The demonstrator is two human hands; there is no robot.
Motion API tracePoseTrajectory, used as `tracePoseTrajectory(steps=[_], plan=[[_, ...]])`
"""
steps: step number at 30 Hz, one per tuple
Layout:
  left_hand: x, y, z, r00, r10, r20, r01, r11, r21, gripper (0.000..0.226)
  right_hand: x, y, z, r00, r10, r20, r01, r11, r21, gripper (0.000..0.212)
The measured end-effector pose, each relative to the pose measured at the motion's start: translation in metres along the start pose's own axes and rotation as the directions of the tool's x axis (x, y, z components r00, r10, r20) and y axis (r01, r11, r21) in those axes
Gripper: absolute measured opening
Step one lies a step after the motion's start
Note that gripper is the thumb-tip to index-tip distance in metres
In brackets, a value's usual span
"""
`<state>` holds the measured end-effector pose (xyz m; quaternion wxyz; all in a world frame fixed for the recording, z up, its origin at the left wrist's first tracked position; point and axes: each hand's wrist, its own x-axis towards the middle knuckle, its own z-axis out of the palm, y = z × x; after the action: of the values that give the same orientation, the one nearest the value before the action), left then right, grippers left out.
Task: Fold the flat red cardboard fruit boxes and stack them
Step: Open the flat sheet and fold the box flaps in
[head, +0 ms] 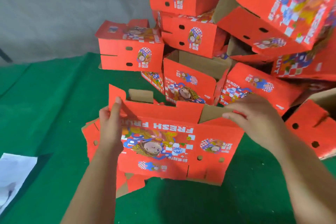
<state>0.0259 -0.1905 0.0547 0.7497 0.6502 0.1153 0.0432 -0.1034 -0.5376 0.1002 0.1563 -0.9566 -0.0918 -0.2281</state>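
We hold a flat box (174,143) over green table (36,114). Left hand (111,125) grasps its edge; right hand (254,116) pinches a flap. Folded boxes (190,40) are piled behind.

Both forearms reach up the frame, left hand (111,125) gripping lower-centre, right hand (254,114) curled centre-right, pinching.

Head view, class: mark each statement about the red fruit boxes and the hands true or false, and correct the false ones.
1. Both hands hold the box being folded. True: left hand, right hand.
2. The surface under the boxes is blue. False: it is green.
3. Folded boxes are piled behind the held one. True.
4. The held box reads "FRESH MILK". False: it reads "FRESH FRU", the rest hidden.
5. White paper lies at lower left. True.
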Motion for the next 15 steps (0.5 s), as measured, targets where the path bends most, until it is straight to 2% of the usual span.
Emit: tracePoseTrajectory(steps=[2,4,5,7,8,9,10,11,12,13,15], plan=[[-0.01,0.002,-0.013,0.997,-0.052,-0.061,0.048,0.997,-0.069,0.053,0.008,-0.004,-0.007,0.998,0.01,-0.063,-0.011,1.0,-0.026,0.017],[-0.014,0.002,-0.025,0.993,-0.016,-0.114,0.015,1.0,-0.016,0.032,0.014,-0.004,-0.01,0.985,0.075,-0.157,-0.081,0.996,-0.035,0.024],[-0.017,0.003,-0.027,0.992,0.037,-0.121,-0.031,0.998,0.048,0.033,0.015,-0.002,-0.008,0.962,0.131,-0.24,-0.142,0.989,-0.029,0.027],[-0.021,0.003,-0.029,0.986,0.084,-0.142,-0.076,0.995,0.064,0.033,0.014,0.002,0.005,0.858,0.321,-0.401,-0.31,0.946,0.093,0.034],[-0.022,0.002,-0.03,0.983,0.087,-0.161,-0.077,0.995,0.065,0.035,0.01,0.006,0.014,0.803,0.463,-0.375,-0.399,0.885,0.237,0.047],[-0.023,-0.001,-0.029,0.977,0.108,-0.186,-0.092,0.991,0.093,0.039,0.006,0.009,0.023,0.758,0.609,-0.233,-0.49,0.768,0.413,0.065],[-0.024,-0.003,-0.029,0.973,0.109,-0.206,-0.088,0.99,0.108,0.042,0.002,0.011,0.033,0.709,0.704,-0.021,-0.577,0.597,0.557,0.08],[-0.024,-0.005,-0.029,0.969,0.104,-0.224,-0.08,0.99,0.117,0.043,-0.003,0.009,0.044,0.672,0.72,0.173,-0.625,0.425,0.655,0.088],[-0.027,-0.007,-0.028,0.972,0.069,-0.225,-0.053,0.996,0.076,0.04,-0.007,0.007,0.054,0.659,0.691,0.295,-0.626,0.288,0.725,0.088],[-0.028,-0.007,-0.027,0.978,0.017,-0.208,-0.012,1.0,0.022,0.037,-0.01,0.007,0.065,0.666,0.666,0.335,-0.598,0.21,0.773,0.083],[-0.033,-0.005,-0.025,0.987,-0.027,-0.157,0.03,0.999,0.012,0.038,-0.012,0.008,0.084,0.696,0.662,0.278,-0.534,0.218,0.817,0.069]])
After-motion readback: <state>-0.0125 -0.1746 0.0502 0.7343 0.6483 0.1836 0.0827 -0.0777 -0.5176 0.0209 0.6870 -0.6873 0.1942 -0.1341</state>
